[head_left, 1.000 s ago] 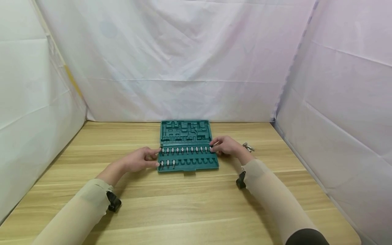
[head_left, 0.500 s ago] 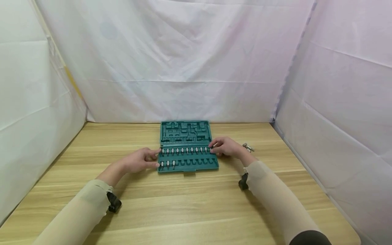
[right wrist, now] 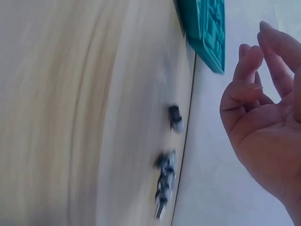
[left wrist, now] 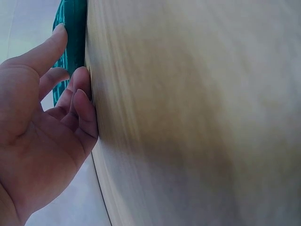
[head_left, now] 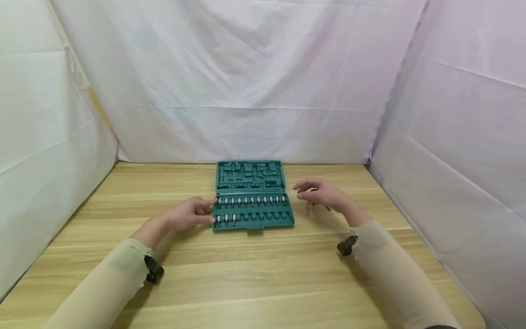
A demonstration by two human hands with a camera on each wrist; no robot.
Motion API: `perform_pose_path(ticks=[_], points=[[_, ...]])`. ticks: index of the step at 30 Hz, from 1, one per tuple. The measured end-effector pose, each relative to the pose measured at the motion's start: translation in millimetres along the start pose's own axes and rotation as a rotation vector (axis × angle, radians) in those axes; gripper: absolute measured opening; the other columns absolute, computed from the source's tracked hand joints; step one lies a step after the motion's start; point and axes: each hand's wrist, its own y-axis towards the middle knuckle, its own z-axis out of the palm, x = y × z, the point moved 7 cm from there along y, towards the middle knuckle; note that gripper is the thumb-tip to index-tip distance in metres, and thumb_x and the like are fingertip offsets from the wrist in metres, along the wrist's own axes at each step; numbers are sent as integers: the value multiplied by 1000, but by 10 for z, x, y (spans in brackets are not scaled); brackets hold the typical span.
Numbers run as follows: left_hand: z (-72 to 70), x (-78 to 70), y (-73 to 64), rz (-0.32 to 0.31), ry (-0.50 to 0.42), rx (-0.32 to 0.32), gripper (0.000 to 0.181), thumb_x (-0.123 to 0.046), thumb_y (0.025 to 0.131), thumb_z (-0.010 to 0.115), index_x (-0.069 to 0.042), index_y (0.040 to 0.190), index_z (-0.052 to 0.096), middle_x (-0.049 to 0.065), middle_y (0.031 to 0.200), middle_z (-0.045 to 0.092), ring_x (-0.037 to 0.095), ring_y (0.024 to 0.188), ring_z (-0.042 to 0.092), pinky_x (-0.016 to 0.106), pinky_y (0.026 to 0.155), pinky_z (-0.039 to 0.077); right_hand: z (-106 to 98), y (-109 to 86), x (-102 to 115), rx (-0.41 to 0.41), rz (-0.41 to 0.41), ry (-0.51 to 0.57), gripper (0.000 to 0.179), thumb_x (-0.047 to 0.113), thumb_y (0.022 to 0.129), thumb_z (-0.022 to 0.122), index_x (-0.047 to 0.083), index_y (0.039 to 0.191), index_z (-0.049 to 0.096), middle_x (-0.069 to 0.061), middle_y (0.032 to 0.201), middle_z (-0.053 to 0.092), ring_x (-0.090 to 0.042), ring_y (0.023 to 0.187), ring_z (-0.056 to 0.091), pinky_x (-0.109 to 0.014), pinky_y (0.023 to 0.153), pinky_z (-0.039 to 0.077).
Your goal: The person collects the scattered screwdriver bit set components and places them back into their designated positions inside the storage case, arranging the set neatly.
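The case (head_left: 252,192) is touched at its left by the left hand (head_left: 185,215), thumb and forefinger spread. Near loose bits (right wrist: 165,181), the right hand (head_left: 322,193) is held with fingers parted.

High, forward-down head view (wrist views close)

— What does the case (head_left: 246,210) look like?
— Teal, lying open on the table (head_left: 263,274), the far half (head_left: 249,176) full of moulded recesses.
— And the near half?
— Two rows. The farther one holds eleven metal bits (head_left: 252,201) side by side, silver at the far end, dark at the near. In the closer one, three bits (head_left: 226,220) sit at the left, with bare slots (head_left: 261,216) to their right.
— Any loose?
— Yes, right of the case: a single piece (right wrist: 175,118) and a bunched cluster (right wrist: 164,184), silver and dark, too blurred to count.
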Motion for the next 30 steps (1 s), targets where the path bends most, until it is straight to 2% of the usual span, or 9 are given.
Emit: perform_pose_path(ticks=[4,11,18,26,30], points=[[-5,-9,0,-1,-1,1,80,-36,105,77,-10,170,39,22,142,62,34,127,61,55,109,50,-154,-172,-104,-35,26,14,46,34,108,73,11,147,67,-18,143,69,-40,118,67,-51,94,58],[-23,-19,10,0,3,1,80,-36,105,77,-11,170,39,22,142,62,33,126,61,55,108,50,-447,-410,-454,-100,58,11,46,29,107,75,9,147,68,-18,138,70,-28,116,71,-43,95,59],[-23,-22,6,-2,1,6,80,-37,105,77,-11,170,39,22,142,61,33,126,61,52,106,50,-727,-600,-720,-165,96,18,45,20,107,74,4,148,64,-27,142,67,-27,99,72,-39,82,59],[-10,4,12,-9,2,5,80,-37,105,76,-12,171,38,22,142,60,33,127,61,53,107,50,-865,-637,-959,-161,151,-35,42,16,109,69,-2,147,63,-32,142,67,-24,101,68,-36,81,58],[1,6,10,-5,1,4,80,-37,105,76,-12,171,38,22,142,61,34,128,61,55,109,50,-869,-622,-1020,-132,180,-85,41,18,109,70,2,146,66,-30,142,69,-23,103,68,-34,80,57]])
